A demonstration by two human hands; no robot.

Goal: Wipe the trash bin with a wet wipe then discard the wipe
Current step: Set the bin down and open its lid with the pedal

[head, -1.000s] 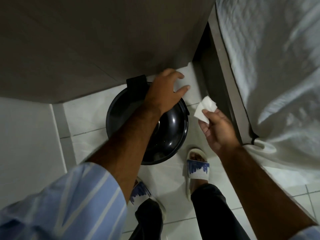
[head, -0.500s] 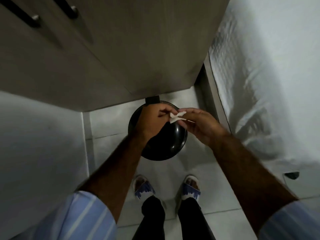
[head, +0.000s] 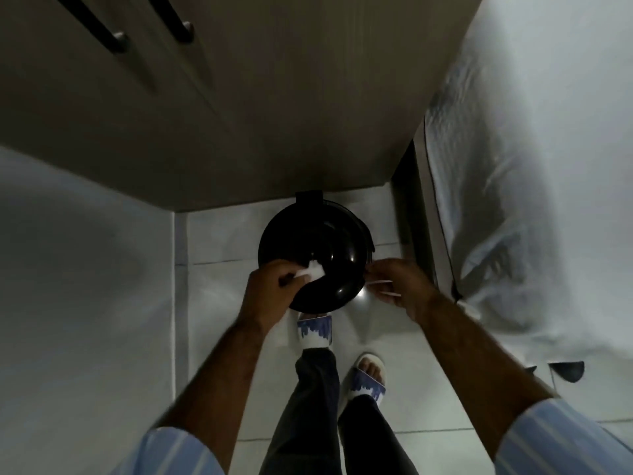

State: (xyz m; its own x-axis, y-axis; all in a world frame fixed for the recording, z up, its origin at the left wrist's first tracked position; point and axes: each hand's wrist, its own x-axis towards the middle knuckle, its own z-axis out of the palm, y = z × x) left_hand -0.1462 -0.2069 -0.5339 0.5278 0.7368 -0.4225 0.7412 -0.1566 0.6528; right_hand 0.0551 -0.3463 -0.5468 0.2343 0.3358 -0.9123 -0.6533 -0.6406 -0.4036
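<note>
1. Left of the trash bin (head: 317, 248) rises a pale wall (head: 78, 269), and a tiled floor (head: 219, 241) runs under everything
2. The left hand (head: 270, 289) sits over the bin's near-left edge, fingers curled and pinching a crumpled white wet wipe (head: 313, 271) that lies against the glossy black lid
3. The trash bin itself is round and black, standing on the floor just in front of a grey-brown cabinet (head: 274, 114); its hinge tab points toward the cabinet
4. Directly below the bin, a foot in a white and blue slipper (head: 315, 332) reaches the bin's near edge, the other slipper (head: 368, 380) set further back, dark trousers above both
5. The right hand (head: 399, 286) hovers just off the bin's near-right rim, fingers loosely curled with pale nails showing; I cannot tell whether it touches the rim, and it holds nothing I can see
6. Right of the bin hangs a white bedsheet (head: 531, 166) draped over a bed edge
7. Both forearms are bare, with light blue striped sleeves (head: 178, 454) pushed up
</note>
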